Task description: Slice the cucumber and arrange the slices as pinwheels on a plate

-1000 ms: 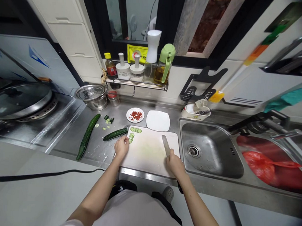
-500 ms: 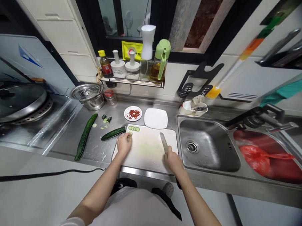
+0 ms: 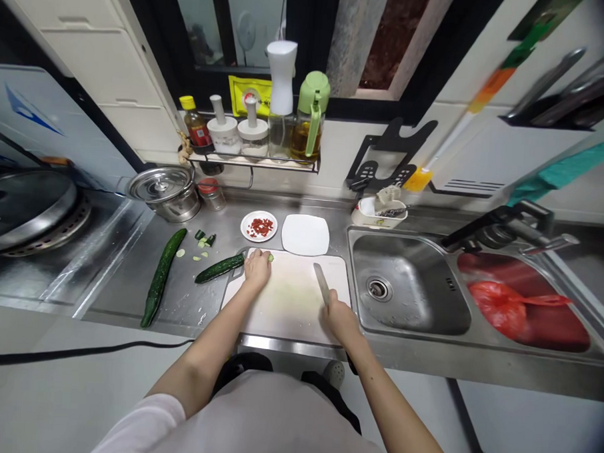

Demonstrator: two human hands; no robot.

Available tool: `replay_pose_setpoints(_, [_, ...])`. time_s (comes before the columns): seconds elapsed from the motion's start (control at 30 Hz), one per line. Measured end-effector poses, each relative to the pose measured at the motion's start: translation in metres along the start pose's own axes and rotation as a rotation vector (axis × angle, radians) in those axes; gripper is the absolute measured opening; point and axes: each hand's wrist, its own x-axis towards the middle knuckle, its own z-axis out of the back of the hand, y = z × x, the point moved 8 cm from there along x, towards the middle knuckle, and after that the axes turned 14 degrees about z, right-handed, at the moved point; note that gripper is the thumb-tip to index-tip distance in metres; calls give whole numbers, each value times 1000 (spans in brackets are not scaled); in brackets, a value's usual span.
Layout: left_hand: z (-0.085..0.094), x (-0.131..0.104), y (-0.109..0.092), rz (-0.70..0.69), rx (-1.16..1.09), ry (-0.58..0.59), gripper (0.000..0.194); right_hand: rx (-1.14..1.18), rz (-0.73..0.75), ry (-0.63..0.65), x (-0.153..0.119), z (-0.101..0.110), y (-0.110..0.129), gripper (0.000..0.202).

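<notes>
A pale cutting board lies on the steel counter. My left hand rests at its upper left, over the cucumber slices, which it mostly covers; its fingers are bent together, and what they grip is hidden. Just left of this hand, a cut cucumber lies with one end over the board's edge. On the right part of the board, my right hand is closed round the handle of a knife, whose blade points up and left. A whole cucumber lies farther left, beside small cucumber pieces.
Behind the board stand a plate of chopped red pieces and a white square plate. A sink is at the right, a lidded pot at the back left. Above hangs a rack of bottles and jars.
My left hand has moved up and right relative to the board and now covers the row of slices. My right hand still holds the knife in about the same place. The view has shifted slightly.
</notes>
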Motion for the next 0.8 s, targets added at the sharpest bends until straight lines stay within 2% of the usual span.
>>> replay_pose_setpoints(0.23, [8, -4, 0, 15, -93, -42, 21, 2, 16, 20, 1, 0, 0, 32])
replay_pose_setpoints(0.3, [6, -6, 5, 64, -184, 1, 19, -2, 22, 26, 0, 0, 1, 33])
replay_pose_setpoints(0.4, [-5, -12, 14, 144, -360, 126, 20, -16, 35, 27, 0, 0, 2, 33])
replay_pose_setpoints(0.53, [-23, -25, 14, 151, -502, 250, 20, -55, 55, 30, 0, 2, 3, 33])
replay_pose_setpoints(0.63, [-30, -31, 8, 117, -493, 271, 22, -106, 84, 45, -1, 3, 4, 33])
replay_pose_setpoints(0.8, [-28, -32, 0, 45, -413, 224, 24, -112, 144, 41, -8, 7, 13, 30])
